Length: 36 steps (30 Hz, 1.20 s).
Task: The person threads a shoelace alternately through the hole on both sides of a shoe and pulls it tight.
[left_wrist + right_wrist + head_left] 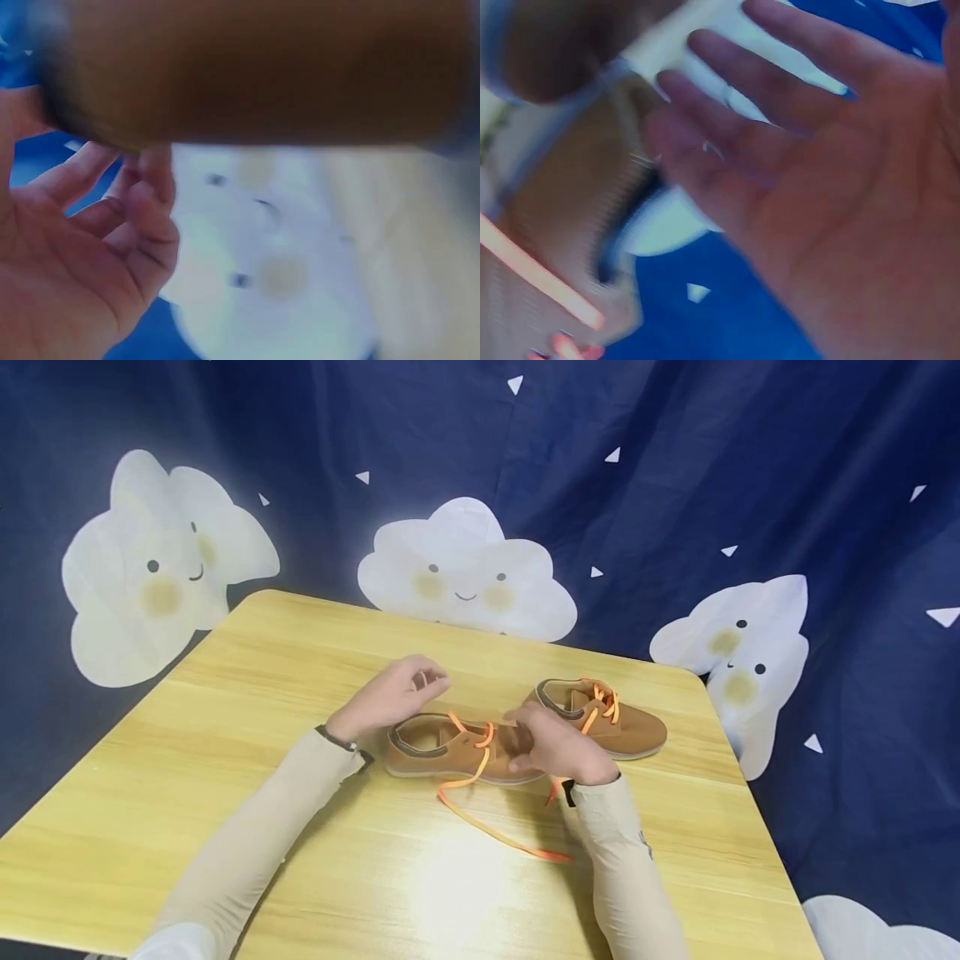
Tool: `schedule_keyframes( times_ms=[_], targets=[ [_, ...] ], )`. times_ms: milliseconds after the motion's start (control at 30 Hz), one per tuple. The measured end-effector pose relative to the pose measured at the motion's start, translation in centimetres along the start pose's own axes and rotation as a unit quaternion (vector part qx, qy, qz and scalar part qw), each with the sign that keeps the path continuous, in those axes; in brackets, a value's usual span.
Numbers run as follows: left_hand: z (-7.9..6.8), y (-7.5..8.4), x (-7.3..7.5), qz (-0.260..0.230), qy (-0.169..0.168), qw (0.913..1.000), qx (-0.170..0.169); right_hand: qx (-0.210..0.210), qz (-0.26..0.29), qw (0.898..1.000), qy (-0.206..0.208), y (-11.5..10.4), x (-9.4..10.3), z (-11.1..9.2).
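Note:
A brown lace-up shoe (420,762) lies on the table with its toe to the right, its long orange lace (487,829) trailing loose toward the front. My left hand (393,693) hovers by its heel, fingers loosely bent and holding nothing; in the left wrist view blurred brown shoe leather (255,82) fills the top, close to the fingertips. Over the toe is my right hand (558,743), hiding part of it. The right wrist view shows that palm bare and the fingers extended beside blurred brown leather and an orange lace (540,270).
A matching brown shoe (633,731) with an orange lace stands behind and to the right, partly overlapped by the right hand. The light wooden table (262,643) has a rounded far edge. Behind it hangs a dark blue curtain (450,435) with cloud prints.

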State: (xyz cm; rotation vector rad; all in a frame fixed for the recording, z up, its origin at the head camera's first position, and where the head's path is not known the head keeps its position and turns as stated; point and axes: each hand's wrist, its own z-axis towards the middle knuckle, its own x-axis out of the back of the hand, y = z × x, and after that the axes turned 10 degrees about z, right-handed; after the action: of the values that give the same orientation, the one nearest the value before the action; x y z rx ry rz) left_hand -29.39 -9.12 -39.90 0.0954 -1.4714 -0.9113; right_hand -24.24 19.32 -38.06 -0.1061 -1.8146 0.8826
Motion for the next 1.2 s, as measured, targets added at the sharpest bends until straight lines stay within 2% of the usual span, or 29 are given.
schedule_keyframes(
  times_ms=[67, 133, 200, 267, 367, 500, 633, 733, 833, 933, 1000, 1067, 1200],
  targets=[
    [-0.6, 1.9, 0.5, 0.004, 0.008, 0.9996, -0.028, 0.043, 0.01, 0.999, 0.011, -0.6, 0.7, -0.6],
    [-1.5, 4.0, 0.7, 0.024, -0.007, 0.9976, -0.065, 0.077, 0.027, 0.997, -0.007, -1.2, 1.2, -1.1],
    [-2.5, 5.9, 0.4, 0.06, -0.045, 0.9911, -0.11, 0.1, 0.036, 0.994, -0.038, -1.5, 1.6, -1.5],
    [-3.5, 7.5, -0.2, 0.103, -0.091, 0.9807, -0.139, 0.107, 0.039, 0.992, -0.054, -1.6, 1.8, -1.7],
    [-4.5, 8.8, -1.6, 0.153, -0.149, 0.9653, -0.15, 0.106, 0.022, 0.993, -0.04, -1.4, 1.9, -1.8],
    [-4.8, 8.6, -3.3, 0.156, -0.199, 0.9591, -0.127, 0.095, 0.017, 0.995, -0.028, -1.2, 1.9, -1.8],
    [-4.3, 7.8, -4.1, 0.1, -0.234, 0.9583, -0.129, 0.1, 0.021, 0.994, -0.027, -1.1, 2.0, -1.9],
    [-3.7, 7.5, -4.1, 0.023, -0.25, 0.9588, -0.134, 0.111, 0.025, 0.993, -0.021, -0.9, 2.1, -1.9],
    [-3.5, 7.5, -3.8, -0.05, -0.24, 0.9619, -0.12, 0.13, 0.026, 0.991, -0.011, -0.6, 2.1, -1.8],
    [-3.3, 7.6, -3.2, -0.139, -0.212, 0.9618, -0.102, 0.161, 0.038, 0.986, -0.011, -0.6, 2.1, -1.7],
    [-3.1, 7.6, -2.8, -0.209, -0.199, 0.9526, -0.096, 0.18, 0.051, 0.982, -0.019, -0.6, 2.2, -1.6],
    [-2.9, 7.5, -2.5, -0.26, -0.185, 0.9432, -0.092, 0.191, 0.071, 0.978, -0.036, -0.6, 2.1, -1.5],
    [-2.7, 7.1, -2.2, -0.305, -0.17, 0.9322, -0.095, 0.164, 0.114, 0.977, -0.072, -0.4, 1.8, -1.4]
  ],
)
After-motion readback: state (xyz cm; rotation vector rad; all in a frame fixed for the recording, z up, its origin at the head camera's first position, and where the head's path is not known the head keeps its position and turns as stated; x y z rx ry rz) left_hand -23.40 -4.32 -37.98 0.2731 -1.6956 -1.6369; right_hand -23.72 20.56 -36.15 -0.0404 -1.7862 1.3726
